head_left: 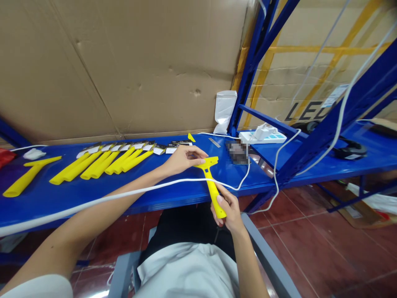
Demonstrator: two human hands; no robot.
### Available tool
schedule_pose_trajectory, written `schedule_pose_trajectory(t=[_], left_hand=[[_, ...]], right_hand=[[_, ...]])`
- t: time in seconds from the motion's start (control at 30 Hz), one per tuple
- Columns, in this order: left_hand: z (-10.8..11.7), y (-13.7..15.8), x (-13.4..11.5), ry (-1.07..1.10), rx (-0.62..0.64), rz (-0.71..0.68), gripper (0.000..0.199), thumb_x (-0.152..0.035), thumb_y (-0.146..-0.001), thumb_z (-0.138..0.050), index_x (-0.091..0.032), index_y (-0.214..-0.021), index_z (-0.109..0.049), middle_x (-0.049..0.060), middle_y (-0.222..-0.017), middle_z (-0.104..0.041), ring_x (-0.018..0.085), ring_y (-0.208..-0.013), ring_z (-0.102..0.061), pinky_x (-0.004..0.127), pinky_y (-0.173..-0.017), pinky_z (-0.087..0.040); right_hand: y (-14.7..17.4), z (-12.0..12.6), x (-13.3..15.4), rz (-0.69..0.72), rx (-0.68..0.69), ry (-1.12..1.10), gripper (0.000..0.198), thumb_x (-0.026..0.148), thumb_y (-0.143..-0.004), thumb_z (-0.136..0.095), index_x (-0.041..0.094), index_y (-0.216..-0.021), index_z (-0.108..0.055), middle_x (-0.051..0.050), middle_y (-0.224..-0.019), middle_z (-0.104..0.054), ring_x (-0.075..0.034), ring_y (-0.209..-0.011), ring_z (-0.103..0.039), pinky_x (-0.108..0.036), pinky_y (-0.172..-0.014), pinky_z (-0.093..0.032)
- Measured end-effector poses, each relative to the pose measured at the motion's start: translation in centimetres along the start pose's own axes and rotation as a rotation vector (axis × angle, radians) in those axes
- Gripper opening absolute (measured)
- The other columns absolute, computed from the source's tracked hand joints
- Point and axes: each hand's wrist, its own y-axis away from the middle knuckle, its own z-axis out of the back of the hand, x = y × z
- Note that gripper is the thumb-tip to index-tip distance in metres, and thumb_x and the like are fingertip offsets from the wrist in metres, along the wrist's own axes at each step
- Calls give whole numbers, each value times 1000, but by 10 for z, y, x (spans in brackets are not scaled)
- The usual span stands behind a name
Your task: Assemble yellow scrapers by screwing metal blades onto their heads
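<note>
A yellow plastic scraper [212, 188] is held between my two hands above the front edge of the blue shelf. My right hand [230, 209] is closed around the lower part of its handle. At the head, the fingers of my left hand [182, 159] pinch the left end. A flat metal strip like a blade [214, 142] and a small yellow plastic piece [191, 137] lie behind my hands. To the left, several yellow scrapers [114, 162] lie in a row, their heads in black-and-white packaging. Another scraper [23, 180] without packaging lies at the far left.
A white cable [124, 193] crosses in front of my left forearm and the scraper. On the blue shelf [176, 194] stand a power strip [263, 136] and a white pouch [225, 111]. A blue upright [310, 145] rises at right. Cardboard [139, 62] backs the shelf.
</note>
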Motion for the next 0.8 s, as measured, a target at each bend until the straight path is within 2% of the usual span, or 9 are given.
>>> schedule_pose_trajectory(t=[0.23, 0.43, 0.6, 0.7, 0.8], left_hand=[[2, -1, 3, -36, -26, -54, 34, -35, -77, -95, -17, -105, -87, 12, -109, -82, 24, -100, -76, 38, -91, -63], [6, -1, 2, -62, -10, -33, 41, -33, -77, -96, -19, -115, -87, 13, -123, -82, 27, -115, -76, 43, -101, -62], [11, -4, 3, -80, 44, 1, 37, -38, -78, -96, -17, -108, -89, 17, -127, -82, 30, -120, -76, 48, -108, -60], [13, -3, 1, -69, 93, 42, 35, -41, -80, -95, -17, -105, -90, 16, -126, -83, 29, -114, -78, 46, -104, -62], [13, -2, -2, -15, 138, 100, 37, -42, -82, -95, -17, -108, -88, 13, -109, -86, 24, -96, -81, 41, -91, -66]], right_hand=[[0, 1, 0, 1, 2, 24, 78, 51, -103, -72, 14, -168, -50, 2, -57, -66, -8, -34, -42, -18, -35, -36], [0, 1, 2, -1, 6, 49, 80, 53, -100, -76, 14, -167, -53, 1, -59, -68, -8, -34, -43, -20, -35, -37], [0, 2, 3, -1, 8, 96, 81, 55, -100, -75, 14, -167, -53, 0, -62, -70, -8, -34, -44, -20, -35, -36], [0, 3, 3, -2, 13, 126, 80, 54, -101, -75, 14, -166, -53, 0, -63, -72, -8, -34, -45, -20, -35, -37], [0, 4, 2, -1, 18, 141, 79, 54, -102, -74, 15, -166, -52, -1, -63, -73, -8, -35, -46, -19, -36, -38]])
